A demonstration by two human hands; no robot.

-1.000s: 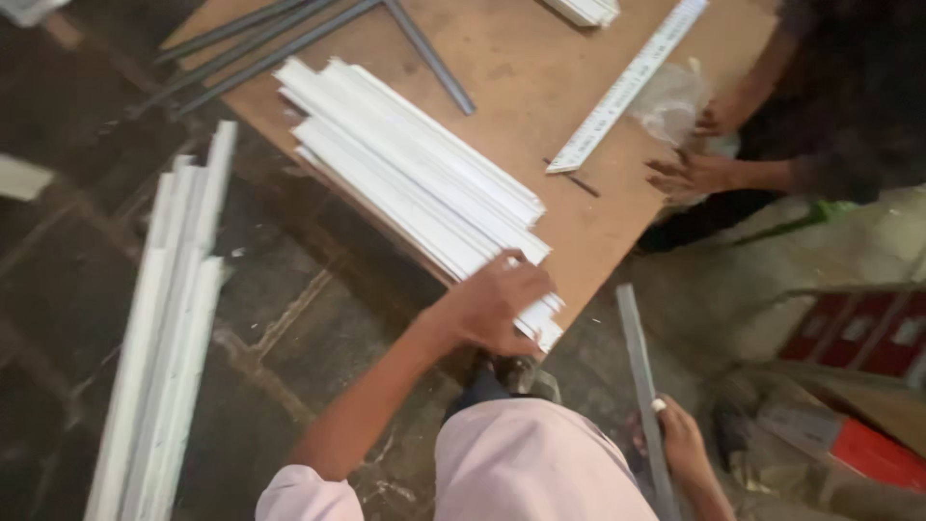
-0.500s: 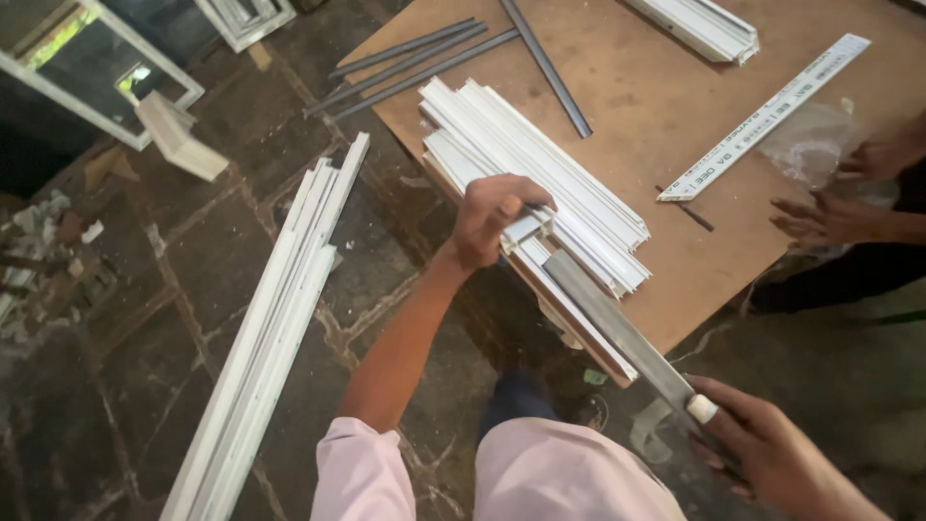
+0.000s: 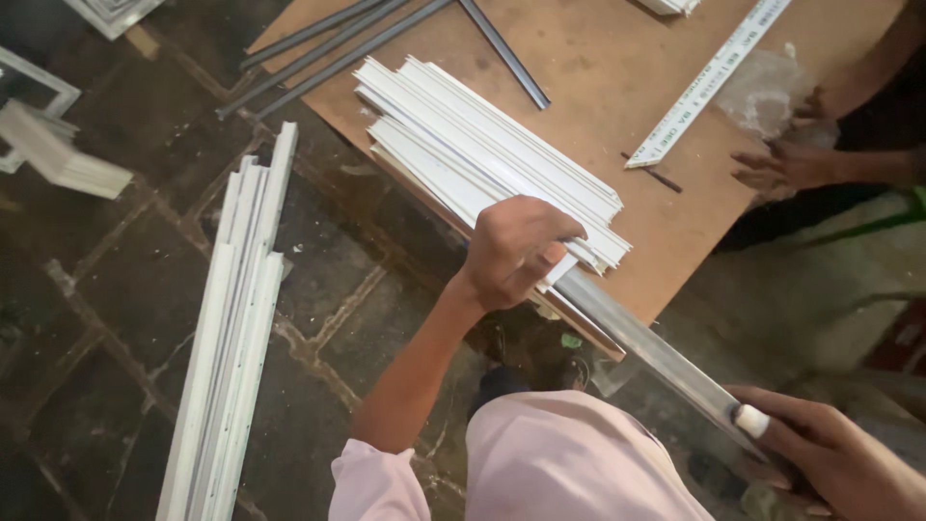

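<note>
A stack of white plastic strips [image 3: 482, 145] lies on the near corner of a brown board table [image 3: 598, 68]. My left hand [image 3: 516, 251] rests closed on the near end of the stack, gripping the strips. A long grey metal bar [image 3: 656, 352] runs from under that hand toward the lower right. My right hand [image 3: 830, 453] grips the bar's near end, with a white bandage on one finger.
Several white strips [image 3: 231, 318] lie on the dark stone floor at left. Dark metal rods [image 3: 347, 43] and a long white ruler [image 3: 709, 82] lie on the table. Another person's hand [image 3: 786, 164] rests at the table's right edge beside clear plastic wrap.
My right hand brought the grey bar up from beside the table to the stack's near end. My left hand stays on the strips. The view has shifted.
</note>
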